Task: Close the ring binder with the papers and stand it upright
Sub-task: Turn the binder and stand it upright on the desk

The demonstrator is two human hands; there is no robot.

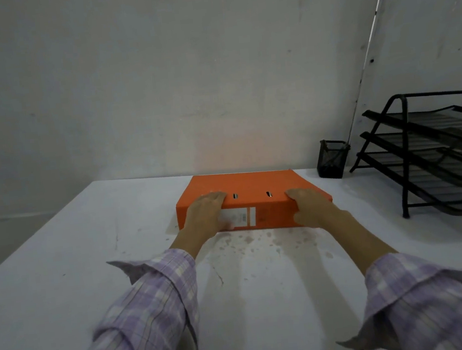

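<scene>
An orange ring binder lies flat and closed on the white table, its spine with a white label facing me. My left hand grips the left end of the spine, fingers over the top cover. At the right end of the spine my right hand holds on the same way, fingers on the cover's edge. The papers are hidden inside.
A black mesh pen cup stands at the back right by the wall. A black three-tier wire paper tray fills the right side. The grey wall runs just behind the binder. Stains mark the table in front of the binder.
</scene>
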